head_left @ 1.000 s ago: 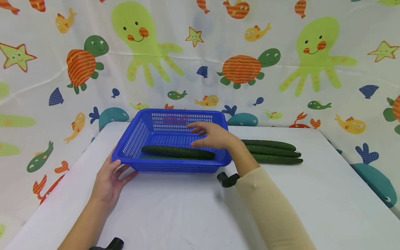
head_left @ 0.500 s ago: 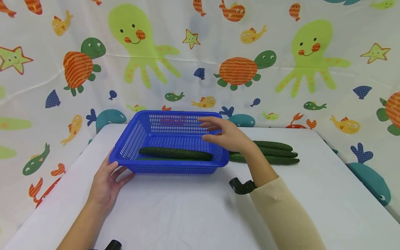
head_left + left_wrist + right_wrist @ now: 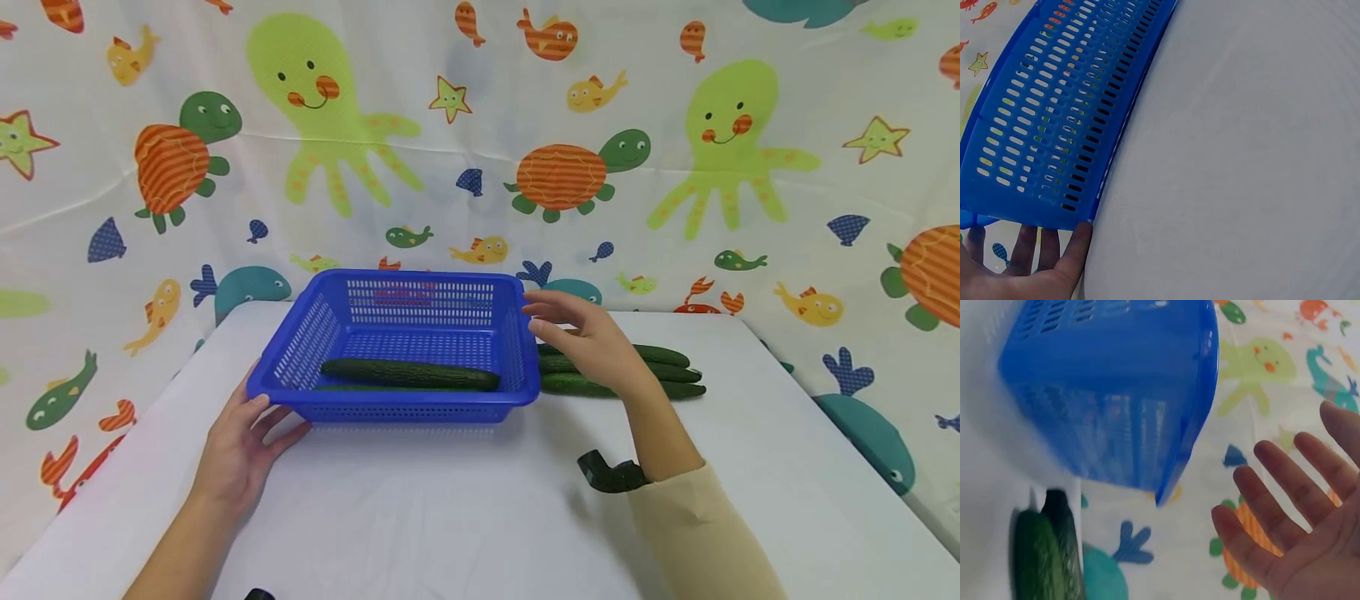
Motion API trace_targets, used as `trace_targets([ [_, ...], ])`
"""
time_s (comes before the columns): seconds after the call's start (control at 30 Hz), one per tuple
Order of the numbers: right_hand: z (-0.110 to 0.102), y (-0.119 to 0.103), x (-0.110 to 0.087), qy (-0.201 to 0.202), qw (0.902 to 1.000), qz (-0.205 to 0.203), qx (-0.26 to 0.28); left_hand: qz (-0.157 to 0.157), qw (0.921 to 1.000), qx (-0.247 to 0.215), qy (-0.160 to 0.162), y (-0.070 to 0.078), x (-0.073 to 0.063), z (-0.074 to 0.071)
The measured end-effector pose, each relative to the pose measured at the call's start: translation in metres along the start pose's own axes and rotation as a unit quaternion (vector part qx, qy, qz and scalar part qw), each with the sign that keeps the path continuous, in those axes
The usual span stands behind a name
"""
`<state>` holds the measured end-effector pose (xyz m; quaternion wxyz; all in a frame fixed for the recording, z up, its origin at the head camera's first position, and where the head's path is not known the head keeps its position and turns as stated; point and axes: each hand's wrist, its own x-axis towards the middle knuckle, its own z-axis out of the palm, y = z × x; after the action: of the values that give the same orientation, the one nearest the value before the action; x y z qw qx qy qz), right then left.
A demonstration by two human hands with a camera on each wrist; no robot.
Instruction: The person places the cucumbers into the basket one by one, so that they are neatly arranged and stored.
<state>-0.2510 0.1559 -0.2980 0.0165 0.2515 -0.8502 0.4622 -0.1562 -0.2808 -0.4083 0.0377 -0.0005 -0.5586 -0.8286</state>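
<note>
Fingers [image 3: 1269, 509] of the right hand [image 3: 588, 340] loose, released beside the basket [image 3: 390, 398], left hand [image 3: 234, 450] straight-fingered against its end

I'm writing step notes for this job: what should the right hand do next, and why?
Probably lower the right hand onto the front cucumber on the table and grip it. That hand is empty and hovers close by, cucumbers already lie in the blue basket, and the left hand touches its corner.

Beige right sleeve [image 3: 707, 537] (slightly puckered), black elbow-shaped wrist piece [image 3: 617, 477]
</note>
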Motion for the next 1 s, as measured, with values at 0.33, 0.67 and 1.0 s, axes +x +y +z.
trace_targets([
  [0.33,-0.028,0.026,-0.027,0.042,0.9985,0.008,-0.034,-0.005,0.9999,0.011,0.012,0.000,0.000,0.002],
  [0.67,-0.062,0.037,-0.052,0.059,0.9927,0.055,-0.090,-0.006,0.9997,0.013,0.018,-0.001,-0.001,0.002],
  [1.0,-0.086,0.049,-0.067,0.083,0.9866,0.065,-0.124,-0.003,0.9998,0.015,0.011,0.000,-0.001,0.003],
])
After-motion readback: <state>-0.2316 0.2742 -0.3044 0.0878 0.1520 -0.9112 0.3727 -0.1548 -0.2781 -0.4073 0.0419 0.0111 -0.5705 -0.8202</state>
